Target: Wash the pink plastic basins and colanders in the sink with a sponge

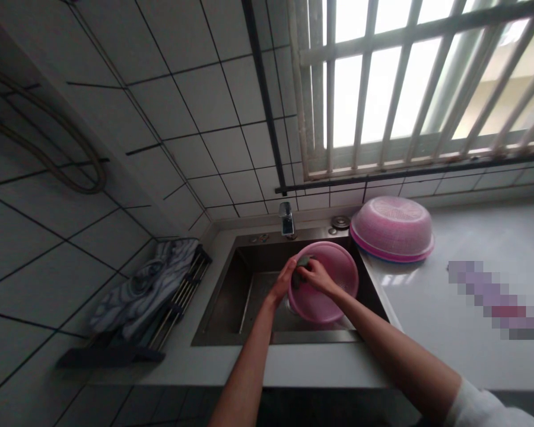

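A round pink plastic basin, which looks perforated like a colander, sits tilted inside the steel sink. My left hand is closed on the basin's left rim. Inside that rim, my right hand pinches a soft grey-green cloth or scouring pad and presses it against the basin wall. The cloth's lower part hangs dark below my fingers. The left fingertips are partly hidden by the cloth and rim.
Behind the sink stands a chrome faucet. Stacked pink baskets lie upside down on the counter to the right, near a blurred-out item. A striped cloth drapes over a rack at left. A barred window is above.
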A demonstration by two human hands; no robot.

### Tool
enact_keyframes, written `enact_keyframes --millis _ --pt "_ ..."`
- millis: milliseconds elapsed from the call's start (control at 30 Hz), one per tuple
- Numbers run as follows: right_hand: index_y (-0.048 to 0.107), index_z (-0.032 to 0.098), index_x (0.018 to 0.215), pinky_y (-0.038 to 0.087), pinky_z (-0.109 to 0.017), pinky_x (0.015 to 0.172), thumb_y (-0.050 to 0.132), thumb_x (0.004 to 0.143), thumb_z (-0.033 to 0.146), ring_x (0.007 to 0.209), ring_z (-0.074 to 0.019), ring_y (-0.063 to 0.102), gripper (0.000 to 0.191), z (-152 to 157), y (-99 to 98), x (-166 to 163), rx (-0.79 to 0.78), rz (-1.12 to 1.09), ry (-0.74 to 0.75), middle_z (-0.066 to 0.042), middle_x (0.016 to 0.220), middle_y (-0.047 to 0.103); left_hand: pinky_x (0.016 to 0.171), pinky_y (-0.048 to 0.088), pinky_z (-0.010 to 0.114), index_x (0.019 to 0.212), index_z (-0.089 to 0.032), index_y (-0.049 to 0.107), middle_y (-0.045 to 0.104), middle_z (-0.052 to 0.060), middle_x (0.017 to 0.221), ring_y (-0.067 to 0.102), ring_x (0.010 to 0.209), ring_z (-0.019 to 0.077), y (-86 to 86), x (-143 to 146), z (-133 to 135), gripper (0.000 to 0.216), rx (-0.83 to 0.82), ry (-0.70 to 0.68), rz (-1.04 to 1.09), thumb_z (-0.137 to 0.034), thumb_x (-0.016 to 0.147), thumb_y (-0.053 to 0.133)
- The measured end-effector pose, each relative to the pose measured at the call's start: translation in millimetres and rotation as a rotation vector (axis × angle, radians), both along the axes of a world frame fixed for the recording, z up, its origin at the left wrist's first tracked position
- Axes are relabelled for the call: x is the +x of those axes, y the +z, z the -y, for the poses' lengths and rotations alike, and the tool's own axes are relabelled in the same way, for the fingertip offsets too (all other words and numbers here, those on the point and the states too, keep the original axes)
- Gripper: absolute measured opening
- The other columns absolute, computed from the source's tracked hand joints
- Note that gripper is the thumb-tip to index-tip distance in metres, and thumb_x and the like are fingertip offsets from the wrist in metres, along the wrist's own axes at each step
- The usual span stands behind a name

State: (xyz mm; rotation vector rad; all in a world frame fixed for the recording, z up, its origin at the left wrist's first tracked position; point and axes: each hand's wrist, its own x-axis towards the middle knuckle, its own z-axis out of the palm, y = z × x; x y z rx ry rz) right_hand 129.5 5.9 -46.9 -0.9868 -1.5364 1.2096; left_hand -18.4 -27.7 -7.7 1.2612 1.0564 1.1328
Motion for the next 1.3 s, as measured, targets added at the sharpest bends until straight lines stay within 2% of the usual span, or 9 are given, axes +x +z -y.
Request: enact_keyframes --millis 100,233,300,467,533,733,900,1100,1300 --pt "0.065 0.015 0.083 0.045 -0.024 0.058 0.062 0.083 0.037 0.065 -0.0160 0.059 0.022 6 -1.3 -6 0.000 -0.005 0.218 -0.005 0.076 0.067 0.122 0.029 0.045 0.134 -0.019 0.064 0.063 0.009 0.141 0.051 0.137 0.0310 -1.9 -3 0 0.065 -0.019 0.020 -0.014 -0.065 0.089 0.059" --pt "0.066 0.015 0.085 0.046 -0.026 0.060 0.062 0.083 0.037 0.071 -0.0186 0.061 0.023 1 6.2 1 0.042 -0.030 -0.084 -0.008 0.081 0.069 0.123 0.028 0.043 0.135 -0.020 0.063 0.060 0.008 0.145 0.048 0.140 0.0291 -1.9 -2 -1 0.063 0.001 -0.005 0.020 -0.063 0.089 0.059" --pt "0.065 0.015 0.085 0.046 -0.026 0.059 0.061 0.083 0.039 0.070 -0.0188 0.061 0.025 -2 9.7 6 0.022 -0.060 -0.146 -0.008 0.081 0.069 0.122 0.028 0.044 0.135 -0.021 0.063 0.060 0.008 0.145 0.048 0.140 0.0288 -1.4 0 -2 0.062 -0.005 -0.016 0.026 -0.063 0.090 0.059" --pt "0.064 0.014 0.081 0.046 -0.024 0.058 0.062 0.081 0.036 0.064 -0.0153 0.058 0.022 6 7.5 -1 -0.027 -0.056 0.199 -0.004 0.075 0.067 0.121 0.029 0.044 0.133 -0.020 0.064 0.064 0.008 0.139 0.051 0.137 0.0295 -3.6 -2 -1 0.062 -0.039 0.000 0.013 -0.064 0.090 0.059" --pt "0.064 0.015 0.078 0.045 -0.023 0.057 0.061 0.081 0.033 0.062 -0.0145 0.057 0.018 9 5.6 -5 -0.015 -0.032 0.262 -0.004 0.072 0.066 0.121 0.030 0.045 0.132 -0.020 0.065 0.065 0.008 0.138 0.053 0.134 0.0302 -4.3 -4 -1 0.063 -0.066 0.013 0.019 -0.064 0.089 0.060" --pt "0.064 0.015 0.081 0.046 -0.025 0.057 0.060 0.082 0.038 0.066 -0.0174 0.059 0.024 -2 5.5 2 0.006 -0.083 -0.070 -0.006 0.073 0.066 0.121 0.030 0.044 0.136 -0.022 0.063 0.062 0.008 0.142 0.051 0.137 0.0291 -0.3 0 0 0.059 -0.026 -0.031 0.034 -0.061 0.091 0.058" --pt "0.065 0.015 0.080 0.046 -0.025 0.060 0.062 0.082 0.036 0.065 -0.0155 0.058 0.021 3 3.9 -2 0.002 -0.070 0.229 -0.003 0.073 0.066 0.123 0.027 0.046 0.132 -0.019 0.066 0.065 0.008 0.139 0.051 0.137 0.0307 -0.7 -1 0 0.063 -0.042 0.025 0.010 -0.065 0.088 0.060" --pt "0.065 0.015 0.086 0.046 -0.027 0.063 0.063 0.081 0.040 0.071 -0.0174 0.058 0.025 -4 4.5 5 0.020 -0.103 -0.138 -0.006 0.083 0.067 0.122 0.027 0.044 0.132 -0.021 0.065 0.061 0.008 0.144 0.047 0.141 0.0296 0.0 0 0 0.061 -0.022 0.011 0.017 -0.063 0.089 0.060" --pt "0.067 0.014 0.086 0.045 -0.025 0.062 0.064 0.082 0.038 0.069 -0.0158 0.057 0.024 7 5.6 -3 -0.014 -0.097 0.258 -0.004 0.080 0.067 0.115 0.036 0.043 0.130 -0.019 0.063 0.068 0.008 0.130 0.058 0.126 0.0282 1.6 -2 2 0.058 -0.057 -0.023 0.072 -0.060 0.089 0.058"
